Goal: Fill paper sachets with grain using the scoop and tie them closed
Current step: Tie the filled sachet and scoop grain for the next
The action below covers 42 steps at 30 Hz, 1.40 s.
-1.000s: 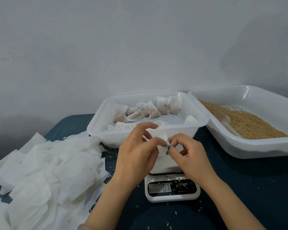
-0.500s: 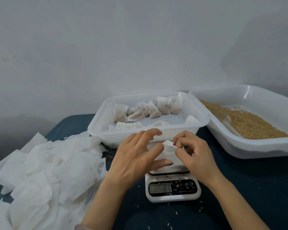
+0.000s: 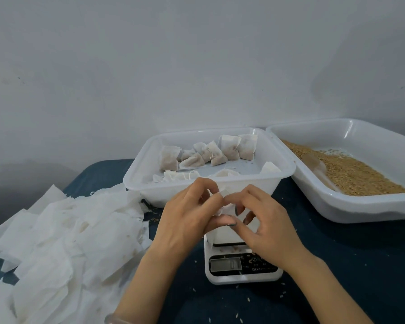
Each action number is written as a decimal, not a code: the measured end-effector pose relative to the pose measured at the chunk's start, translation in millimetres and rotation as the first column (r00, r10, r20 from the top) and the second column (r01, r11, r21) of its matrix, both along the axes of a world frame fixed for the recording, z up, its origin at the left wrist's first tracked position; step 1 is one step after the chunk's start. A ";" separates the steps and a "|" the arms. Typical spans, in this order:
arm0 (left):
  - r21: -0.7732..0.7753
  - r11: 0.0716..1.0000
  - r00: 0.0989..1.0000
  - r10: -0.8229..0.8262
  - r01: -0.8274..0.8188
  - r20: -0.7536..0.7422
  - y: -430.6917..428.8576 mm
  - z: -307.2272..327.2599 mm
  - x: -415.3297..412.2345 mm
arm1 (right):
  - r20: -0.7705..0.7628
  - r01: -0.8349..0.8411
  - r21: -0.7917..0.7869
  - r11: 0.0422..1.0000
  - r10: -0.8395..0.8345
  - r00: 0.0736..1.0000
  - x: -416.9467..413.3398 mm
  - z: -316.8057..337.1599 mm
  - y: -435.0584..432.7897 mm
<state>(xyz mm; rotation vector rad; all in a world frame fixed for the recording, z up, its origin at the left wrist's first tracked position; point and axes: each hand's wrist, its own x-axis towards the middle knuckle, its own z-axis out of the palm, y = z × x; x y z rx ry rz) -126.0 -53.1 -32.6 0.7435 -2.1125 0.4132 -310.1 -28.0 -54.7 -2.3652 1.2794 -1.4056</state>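
Both hands, left hand [image 3: 187, 213] and right hand [image 3: 264, 220], pinch the sachet [image 3: 225, 208] neck above the scale [image 3: 242, 265], so I'd keep it bunched tight and upright while knotting.

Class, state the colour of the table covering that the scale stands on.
Dark teal-blue table covering, seen best in the head view, right of the scale.

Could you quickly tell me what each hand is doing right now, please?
Left hand: pinching the paper sachet at its top.
Right hand: pinching the same sachet.
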 end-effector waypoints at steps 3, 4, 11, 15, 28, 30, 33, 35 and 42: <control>0.125 0.992 0.999 -0.022 0.028 -0.049 -1.0 -2.1 -1.5 | -0.042 0.032 -0.004 0.999 -0.032 0.999 -0.1 -1.3 -3.0; 0.192 0.980 0.996 -0.041 0.055 -0.079 -1.2 -2.7 -2.1 | -0.038 0.037 -0.009 0.999 -0.037 0.999 -0.4 -1.1 -3.4; 0.678 0.648 0.933 -0.166 0.347 -0.318 -0.9 -16.1 -7.4 | -0.054 0.111 -0.042 0.993 -0.113 0.992 -1.9 -1.4 -3.5; 0.737 0.621 0.956 -0.076 0.268 -0.284 -8.9 -18.6 -1.3 | -0.035 0.133 -0.069 0.989 -0.136 0.990 -4.4 -1.1 -4.6; 0.728 0.649 0.967 -0.047 0.220 -0.251 -16.8 -21.6 4.3 | 0.070 0.119 -0.091 0.989 -0.112 0.991 -3.9 -1.0 -3.0; 0.723 0.653 0.966 -0.054 0.225 -0.251 -16.2 -21.3 4.1 | 0.054 0.131 -0.106 0.986 -0.125 0.991 -4.0 -2.1 -3.4; 0.719 0.658 0.968 -0.060 0.223 -0.246 -16.4 -23.0 2.2 | 0.045 0.122 -0.088 0.989 -0.118 0.992 -4.0 -3.2 -3.8; 0.707 0.674 0.970 -0.056 0.213 -0.238 -16.4 -24.7 1.4 | 0.079 0.111 -0.038 0.993 -0.107 0.991 -4.0 -2.7 -3.2; 0.696 0.705 0.976 0.027 0.136 -0.218 -19.7 -30.2 2.9 | 0.218 0.338 0.019 0.941 -0.334 0.917 -14.6 0.0 -9.1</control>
